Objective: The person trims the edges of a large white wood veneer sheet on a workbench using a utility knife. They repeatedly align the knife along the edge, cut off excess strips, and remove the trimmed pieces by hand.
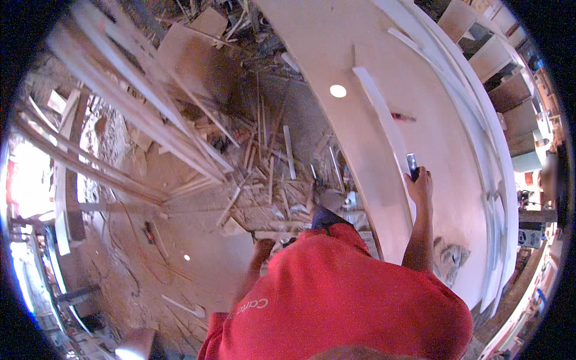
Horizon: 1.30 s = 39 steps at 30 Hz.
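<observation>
My right hand (422, 185) is closed around a short dark-handled tool with a shiny metal end (411, 161); its exact kind I cannot make out. The hand is over a long pale board (444, 198), by the edge of a narrow white strip (382, 120) lying along the board. Beyond the hand, a small red and dark object (403, 117) rests on the same board. My left hand (264, 246) is low beside my red shirt, away from the board, with its fingers too unclear to read.
Wood offcuts (270, 180) litter the floor left of the board. Long planks (132, 108) lean at the far left. A crumpled grey cloth (451, 261) lies near my right elbow. More white strips (468, 90) run along the board's right side, with box-like shelves (493, 59) beyond.
</observation>
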Tool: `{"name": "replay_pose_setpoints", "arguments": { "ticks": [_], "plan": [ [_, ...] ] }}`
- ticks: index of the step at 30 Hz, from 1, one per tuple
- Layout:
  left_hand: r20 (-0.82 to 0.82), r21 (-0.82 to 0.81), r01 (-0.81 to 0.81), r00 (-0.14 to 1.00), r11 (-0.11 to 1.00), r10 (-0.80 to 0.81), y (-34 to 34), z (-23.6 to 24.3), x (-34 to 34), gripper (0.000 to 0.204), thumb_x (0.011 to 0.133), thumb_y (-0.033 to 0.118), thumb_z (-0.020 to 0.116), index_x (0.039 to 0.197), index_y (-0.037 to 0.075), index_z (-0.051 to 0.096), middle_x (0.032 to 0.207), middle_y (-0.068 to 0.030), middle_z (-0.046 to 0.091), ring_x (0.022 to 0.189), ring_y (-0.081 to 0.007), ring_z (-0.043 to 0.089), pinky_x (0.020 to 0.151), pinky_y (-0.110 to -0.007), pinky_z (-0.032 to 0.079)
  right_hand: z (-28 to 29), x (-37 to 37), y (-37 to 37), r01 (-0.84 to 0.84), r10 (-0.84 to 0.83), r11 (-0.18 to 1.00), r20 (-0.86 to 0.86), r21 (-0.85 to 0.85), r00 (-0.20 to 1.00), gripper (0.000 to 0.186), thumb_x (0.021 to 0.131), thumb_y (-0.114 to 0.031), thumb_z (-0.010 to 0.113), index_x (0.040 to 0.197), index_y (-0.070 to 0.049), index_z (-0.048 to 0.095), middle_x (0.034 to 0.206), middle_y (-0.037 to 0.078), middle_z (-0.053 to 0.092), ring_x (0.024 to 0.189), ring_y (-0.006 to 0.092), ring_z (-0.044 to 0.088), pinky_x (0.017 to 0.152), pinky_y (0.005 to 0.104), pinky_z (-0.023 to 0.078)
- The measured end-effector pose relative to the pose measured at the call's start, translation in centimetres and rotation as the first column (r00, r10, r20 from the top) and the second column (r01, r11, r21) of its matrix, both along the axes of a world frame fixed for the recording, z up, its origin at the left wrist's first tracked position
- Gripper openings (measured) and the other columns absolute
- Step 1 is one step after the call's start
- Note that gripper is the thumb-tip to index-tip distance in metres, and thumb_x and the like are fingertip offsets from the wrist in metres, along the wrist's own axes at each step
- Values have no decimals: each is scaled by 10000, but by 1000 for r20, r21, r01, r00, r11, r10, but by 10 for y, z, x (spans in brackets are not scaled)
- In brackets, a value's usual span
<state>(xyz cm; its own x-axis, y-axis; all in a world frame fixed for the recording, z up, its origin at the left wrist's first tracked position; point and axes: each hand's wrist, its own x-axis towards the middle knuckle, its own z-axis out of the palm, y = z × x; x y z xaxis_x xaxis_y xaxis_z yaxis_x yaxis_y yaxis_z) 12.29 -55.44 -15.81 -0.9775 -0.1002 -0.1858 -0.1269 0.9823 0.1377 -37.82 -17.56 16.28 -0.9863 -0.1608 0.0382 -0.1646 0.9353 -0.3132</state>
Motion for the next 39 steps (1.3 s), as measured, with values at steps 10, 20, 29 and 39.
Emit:
{"name": "replay_pose_setpoints", "arguments": {
  "ticks": [10, 20, 29, 39],
  "plan": [
    [468, 468, -883, 252, 4, 847, -191, 82, -41, 263, 883, 240, 760, 1057, 45, 729, 898, -54, 743, 877, -170, 699, 760, -352, 571, -25, -140, -123, -132, 128, 988, -55, -76, 990, 540, 799, -353, 805, 1144, -22, 553, 1121, 239, 623, 1098, 439, 597, 897, 536, 497],
    [500, 663, -748, 411, -32, 762, -294, 129, -231, 261, 940, 188, 713, 1133, 11, 707, 1007, -100, 742, 893, -195, 709, 768, -347, 589, -13, -170, -179, 179, -189, 977, 85, 113, 978, 441, 732, -259, 816, 1029, -36, 578, 1021, 218, 656, 1006, 433, 632, 855, 529, 503],
    [-117, 818, -252, 807, 517, 579, -481, 135, -479, 186, 939, 184, 709, 1016, 16, 685, 930, -107, 700, 868, -186, 672, 769, -369, 544, -5, -151, -233, 59, -65, 992, 48, 116, 997, 414, 715, -140, 822, 1024, -41, 565, 1002, 203, 658, 933, 446, 634, 805, 508, 515],
    [-569, 592, 160, 777, 790, 269, -479, 309, -827, 132, 929, 122, 709, 990, 4, 705, 870, -91, 680, 766, -178, 663, 689, -317, 535, 0, -239, -355, 377, -361, 921, 147, -102, 921, 396, 722, -85, 777, 1050, -38, 560, 1024, 222, 645, 976, 459, 631, 814, 510, 522]
  ]
}}
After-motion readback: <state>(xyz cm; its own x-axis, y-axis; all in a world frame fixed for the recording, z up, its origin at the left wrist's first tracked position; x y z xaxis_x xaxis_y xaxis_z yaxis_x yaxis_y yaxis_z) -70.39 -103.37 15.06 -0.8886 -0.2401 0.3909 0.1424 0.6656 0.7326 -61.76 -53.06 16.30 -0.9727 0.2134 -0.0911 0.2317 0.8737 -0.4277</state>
